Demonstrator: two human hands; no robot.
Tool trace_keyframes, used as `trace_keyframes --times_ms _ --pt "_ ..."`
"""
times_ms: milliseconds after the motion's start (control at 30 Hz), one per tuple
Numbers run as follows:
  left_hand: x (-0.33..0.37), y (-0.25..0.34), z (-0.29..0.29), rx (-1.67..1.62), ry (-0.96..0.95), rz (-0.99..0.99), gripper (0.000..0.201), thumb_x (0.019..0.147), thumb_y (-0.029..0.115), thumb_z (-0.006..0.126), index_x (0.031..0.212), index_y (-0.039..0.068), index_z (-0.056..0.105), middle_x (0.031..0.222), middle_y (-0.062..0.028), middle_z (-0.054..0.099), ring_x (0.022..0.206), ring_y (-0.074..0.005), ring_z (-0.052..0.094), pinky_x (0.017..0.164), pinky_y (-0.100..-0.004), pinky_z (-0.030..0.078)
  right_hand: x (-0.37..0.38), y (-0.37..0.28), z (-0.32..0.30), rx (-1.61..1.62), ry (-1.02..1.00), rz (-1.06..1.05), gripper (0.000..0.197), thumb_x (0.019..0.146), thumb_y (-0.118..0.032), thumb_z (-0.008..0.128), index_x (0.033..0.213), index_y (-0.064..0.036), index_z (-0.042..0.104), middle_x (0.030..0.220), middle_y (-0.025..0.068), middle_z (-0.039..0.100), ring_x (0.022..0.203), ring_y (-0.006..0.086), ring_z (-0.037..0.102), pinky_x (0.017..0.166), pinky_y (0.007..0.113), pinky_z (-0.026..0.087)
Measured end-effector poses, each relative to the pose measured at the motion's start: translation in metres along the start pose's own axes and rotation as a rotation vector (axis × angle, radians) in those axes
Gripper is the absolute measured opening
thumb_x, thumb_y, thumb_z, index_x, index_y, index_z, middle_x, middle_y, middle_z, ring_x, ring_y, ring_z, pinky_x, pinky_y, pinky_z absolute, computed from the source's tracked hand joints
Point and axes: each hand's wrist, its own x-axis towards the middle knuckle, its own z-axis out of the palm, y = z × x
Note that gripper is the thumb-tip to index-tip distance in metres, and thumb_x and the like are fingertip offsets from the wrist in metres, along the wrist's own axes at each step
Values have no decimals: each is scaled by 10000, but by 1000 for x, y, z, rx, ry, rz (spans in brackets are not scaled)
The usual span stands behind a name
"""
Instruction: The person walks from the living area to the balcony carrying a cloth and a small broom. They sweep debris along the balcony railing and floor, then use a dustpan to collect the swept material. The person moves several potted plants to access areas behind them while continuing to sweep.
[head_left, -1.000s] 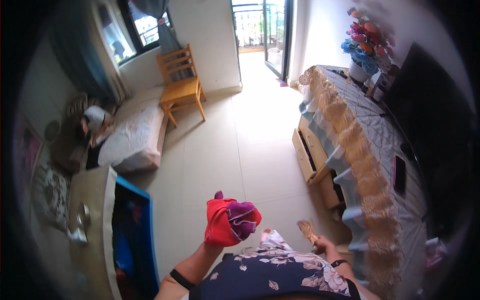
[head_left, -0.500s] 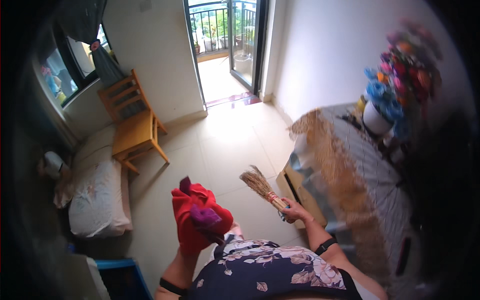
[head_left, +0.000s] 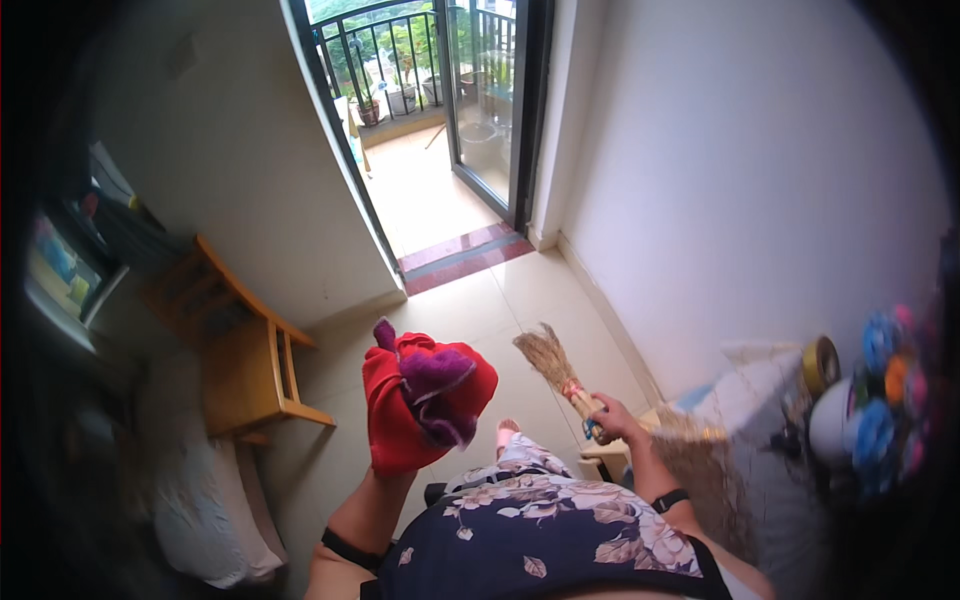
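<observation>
A bundle of red and purple cloths (head_left: 420, 405) covers the left hand (head_left: 400, 450), raised over the tiled floor (head_left: 480, 320); its grip is hidden. The right hand (head_left: 612, 420) is closed around a small straw broom (head_left: 555, 365), bristles pointing up, beside a wooden chair (head_left: 245, 350).

The cloth bundle (head_left: 420, 405) sits left of the hand broom (head_left: 555, 368), with the wooden chair (head_left: 240, 355) further left.
</observation>
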Motion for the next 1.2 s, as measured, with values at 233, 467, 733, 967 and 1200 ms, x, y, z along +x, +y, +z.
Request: trace_keyframes --times_ms 233,467,733,967,1200 --pt "191 78 -18 -182 32 -27 608 933 606 379 1030 48 601 978 -111 662 867 -265 619 769 -394 515 219 -184 -46 -91 -132 -172 547 742 -174 650 1273 -109 534 783 102 620 693 171 595 662 304 492" --pt "402 165 -100 -167 -152 -132 752 948 614 289 1180 -46 563 1067 -186 658 945 -330 647 878 -447 519 400 -323 -44 174 -379 -216 769 738 -132 680 1424 -132 331 940 72 572 814 139 569 730 271 482" --pt "610 242 -39 1474 -139 574 651 942 593 343 1053 1 592 943 -141 664 849 -284 632 832 -410 500 516 -428 -80 24 -201 -225 776 685 -133 658 1398 -135 353 969 75 556 832 163 545 763 295 469" --pt "779 273 -69 1216 -51 656 324 984 359 419 991 77 577 888 -75 639 840 -227 612 809 -356 494 721 -506 -82 0 -319 -256 679 684 -133 647 1319 -81 415 977 114 565 840 178 555 766 301 474" --pt "932 352 -127 483 16 453 356 979 402 413 1030 85 568 962 -67 638 896 -203 613 823 -342 499 908 -657 -81 -241 -440 -341 655 705 -141 630 1324 -109 415 807 93 563 723 185 549 677 326 465"
